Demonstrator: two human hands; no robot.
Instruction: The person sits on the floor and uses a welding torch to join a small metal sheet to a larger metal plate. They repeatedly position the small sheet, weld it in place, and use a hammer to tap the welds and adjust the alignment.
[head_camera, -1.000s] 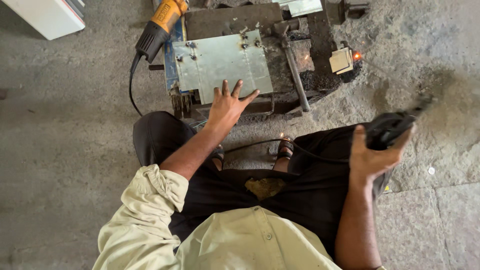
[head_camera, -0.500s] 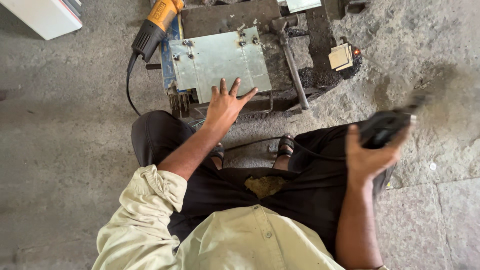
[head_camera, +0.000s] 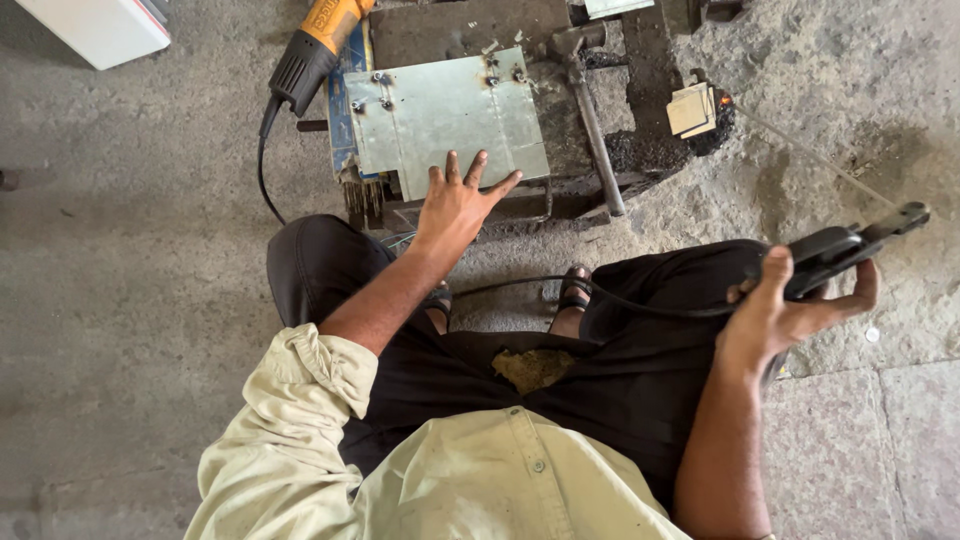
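Where rough grey concrete floor (head_camera: 130, 300) meets dark scorched patches: yellow-black angle grinder (head_camera: 318, 45) lying upper left; left hand (head_camera: 458, 205) pressed flat, fingers spread, on grey metal sheet (head_camera: 445, 110); hammer (head_camera: 590, 120) beside; right hand (head_camera: 785, 310) clenched around black electrode holder (head_camera: 845, 250), long axis tilted, pointing up-right, raised well apart from sheet.
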